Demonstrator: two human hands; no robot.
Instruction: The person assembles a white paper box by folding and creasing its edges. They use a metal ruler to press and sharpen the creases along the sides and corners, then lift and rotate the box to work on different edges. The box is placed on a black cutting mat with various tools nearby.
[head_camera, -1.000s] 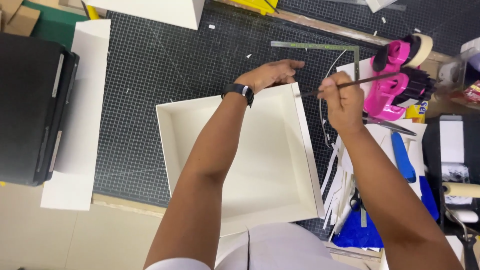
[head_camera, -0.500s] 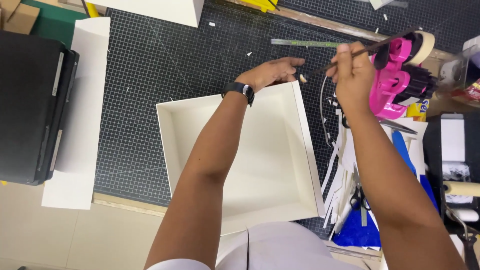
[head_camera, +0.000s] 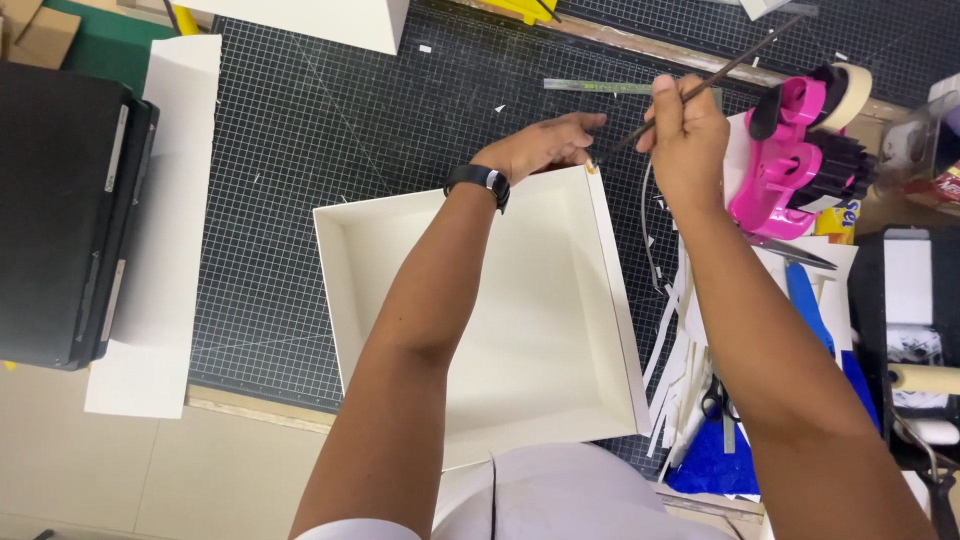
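Note:
A shallow white open box (head_camera: 500, 330) lies on a black gridded cutting mat (head_camera: 330, 130). My left hand (head_camera: 545, 145), with a black watch on the wrist, presses on the box's far right corner. My right hand (head_camera: 685, 140) grips a thin dark brush (head_camera: 720, 72) whose lower tip touches that same corner, just beside my left fingers. The brush handle slants up to the right.
A metal ruler (head_camera: 600, 87) lies beyond the hands. Pink tape dispensers (head_camera: 785, 160) and a masking tape roll (head_camera: 850, 95) stand at the right, above white paper strips (head_camera: 680, 370), scissors and a blue tool. White boards (head_camera: 165, 220) and a black case (head_camera: 60, 210) lie left.
My right hand has moved up and left, swinging the brush from nearly level to a steep slant with its tip at the box corner. The left hand stays on the corner.

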